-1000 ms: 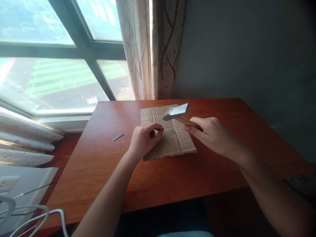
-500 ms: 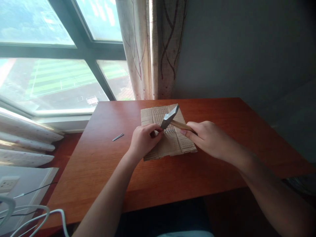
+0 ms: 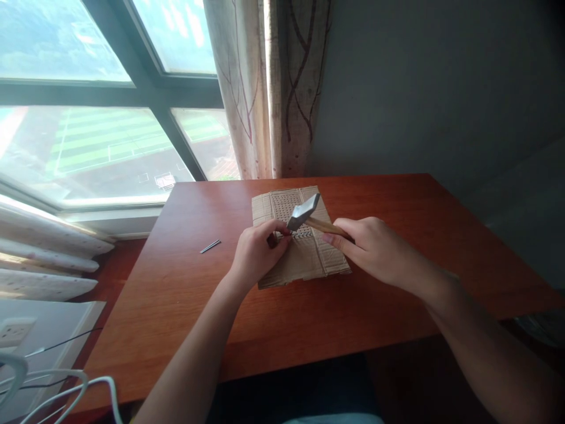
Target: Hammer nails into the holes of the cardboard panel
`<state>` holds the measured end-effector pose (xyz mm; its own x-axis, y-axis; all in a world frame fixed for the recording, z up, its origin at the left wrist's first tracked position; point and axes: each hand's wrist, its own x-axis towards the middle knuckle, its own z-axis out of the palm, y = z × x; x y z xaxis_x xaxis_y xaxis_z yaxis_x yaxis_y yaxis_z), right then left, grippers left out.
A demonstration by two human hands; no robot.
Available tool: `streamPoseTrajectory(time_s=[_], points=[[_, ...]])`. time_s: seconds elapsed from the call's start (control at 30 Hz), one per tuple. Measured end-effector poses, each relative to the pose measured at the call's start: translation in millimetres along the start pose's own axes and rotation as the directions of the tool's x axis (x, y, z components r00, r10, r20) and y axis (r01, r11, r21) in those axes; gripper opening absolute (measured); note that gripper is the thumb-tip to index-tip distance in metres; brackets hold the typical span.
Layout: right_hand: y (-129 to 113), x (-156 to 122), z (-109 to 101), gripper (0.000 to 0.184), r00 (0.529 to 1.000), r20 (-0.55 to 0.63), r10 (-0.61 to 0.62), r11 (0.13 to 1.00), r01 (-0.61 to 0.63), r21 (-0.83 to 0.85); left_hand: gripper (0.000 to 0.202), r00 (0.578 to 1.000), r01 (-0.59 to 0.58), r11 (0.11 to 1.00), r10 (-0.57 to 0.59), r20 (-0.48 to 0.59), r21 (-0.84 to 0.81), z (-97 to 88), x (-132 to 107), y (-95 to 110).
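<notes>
My right hand point(image 3: 364, 240) is closed round the wooden handle of a hammer point(image 3: 304, 212). The hammer's metal head tilts down to the left, its lower face right by the fingertips of my left hand point(image 3: 261, 246). Those fingers are pinched together over the cardboard point(image 3: 293, 262); whatever they grip is hidden or too small to make out. Rows of small holes dot the middle of the cardboard, which lies flat under both hands. Left of my left hand, a few thin metal nails point(image 3: 210, 246) lie side by side on the table.
The reddish-brown wooden table point(image 3: 397, 312) has its far edge near a curtain point(image 3: 260, 88) and a grey wall. A large window point(image 3: 110, 141) is at the left. White cables point(image 3: 83, 377) loop at the lower left, near a wall socket point(image 3: 16, 331).
The hammer head has tipped slightly, its upper end a little lower than before. Both hands stay in nearly the same place, and the cardboard has barely shifted.
</notes>
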<state>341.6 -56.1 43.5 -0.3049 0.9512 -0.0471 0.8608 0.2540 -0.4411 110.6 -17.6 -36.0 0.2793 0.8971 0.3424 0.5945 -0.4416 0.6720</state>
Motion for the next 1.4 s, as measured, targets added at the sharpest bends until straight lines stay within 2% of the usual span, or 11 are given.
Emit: streamPoseTrajectory(time_s=[0.27,0.77,0.87,0.97,1.03,1.13,1.27,1.33,1.4], points=[[-2.9,-1.2,2.6,0.040,0.999,0.042,0.016,1.000,-0.015,-0.024,0.028,0.999,0.045,0.998,-0.044,0.007,-0.054,1.3,-0.8,-1.7],[-2.3,-0.4,12.2,0.039,0.999,0.039,0.007,1.000,-0.006,-0.031,0.032,0.998,0.050,0.998,-0.049,0.032,-0.040,-0.2,-0.8,-1.7],[0.1,-1.7,10.8,0.038,1.000,-0.008,-0.026,0.999,0.027,0.026,0.027,0.999,0.045,0.998,-0.044,0.026,-0.043,-0.1,-0.6,-2.2],[5.8,-2.7,7.3,0.039,0.987,-0.160,-0.031,0.987,0.056,0.153,0.023,1.000,0.017,0.998,-0.015,0.028,-0.068,0.5,-0.4,-3.4],[11.4,-1.2,5.8,0.041,0.945,-0.326,0.020,0.957,0.076,0.279,0.024,1.000,0.001,0.997,0.001,0.031,-0.075,0.9,-0.3,-4.1],[21.2,6.8,6.7,0.048,0.838,-0.522,0.159,0.854,0.148,0.498,0.023,1.000,-0.006,0.997,0.008,0.022,-0.076,1.1,-0.1,-3.9],[33.9,24.5,14.4,0.058,0.752,-0.595,0.283,0.689,0.272,0.672,0.021,1.000,-0.010,0.998,0.012,0.019,-0.068,0.2,0.3,-2.2],[39.2,32.1,20.2,0.059,0.707,-0.628,0.326,0.651,0.314,0.691,0.016,1.000,-0.008,0.998,0.009,0.022,-0.057,-0.2,0.3,-1.8],[43.4,37.0,26.2,0.060,0.657,-0.666,0.352,0.651,0.340,0.679,0.011,1.000,-0.003,0.999,0.004,0.027,-0.039,-0.3,0.2,-1.8]])
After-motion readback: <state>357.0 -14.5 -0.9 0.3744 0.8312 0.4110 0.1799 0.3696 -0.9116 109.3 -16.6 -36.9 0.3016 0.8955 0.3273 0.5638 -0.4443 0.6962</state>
